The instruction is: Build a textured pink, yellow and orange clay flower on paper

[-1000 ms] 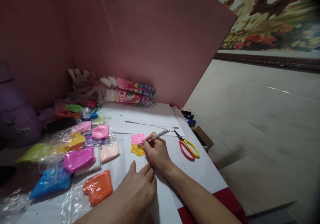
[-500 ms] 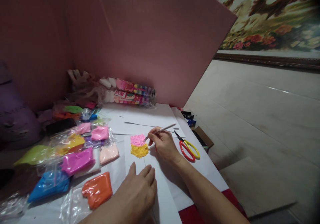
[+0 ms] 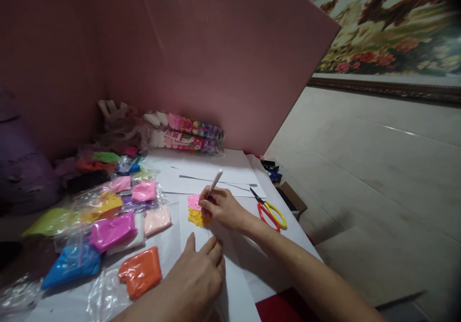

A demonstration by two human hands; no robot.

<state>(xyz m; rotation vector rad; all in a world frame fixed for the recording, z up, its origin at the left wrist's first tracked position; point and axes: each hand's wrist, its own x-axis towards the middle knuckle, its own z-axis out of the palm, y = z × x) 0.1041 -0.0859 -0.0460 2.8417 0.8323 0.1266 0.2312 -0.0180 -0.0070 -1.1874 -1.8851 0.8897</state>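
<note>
Right hand (image 3: 221, 208): thumb and fingers pinched round a slim pale tool (image 3: 216, 180), held steeply, its top end leaning right; the lower tip is hidden by the fingers, so contact with the work cannot be confirmed. Pink patch (image 3: 193, 201): textured, on the white sheet (image 3: 236, 295), partly covered by the right hand's fingertips. Yellow patch (image 3: 196, 218): textured likewise, adjoining the pink patch on its near side. Left hand (image 3: 200, 271): palm down on the sheet, nearer the wearer than the patches, fingers loosely spread and grasping nothing. Scissors (image 3: 270, 212): one red handle, one yellow, dark blades parted slightly, lying right of the right hand. Loose papers (image 3: 219, 161): white, beyond the patches, with a dark strip (image 3: 201, 177) across them. Packets, left of the hands: orange packet (image 3: 142, 272), nearest the left hand; blue packet (image 3: 72, 265); magenta packet (image 3: 112, 231); peach packet (image 3: 157, 220); pink packet (image 3: 144, 191); lime packet (image 3: 50, 221). Long packs (image 3: 185, 138): multicoloured, in clear wrap, at the back against the pink panel (image 3: 216, 63). Bottle (image 3: 25, 168): purple, far left. Red cloth (image 3: 284, 307): near edge, under the right forearm. Framed picture (image 3: 396, 29): horses and flowers, upper right, on the pale wall (image 3: 378, 144).
</note>
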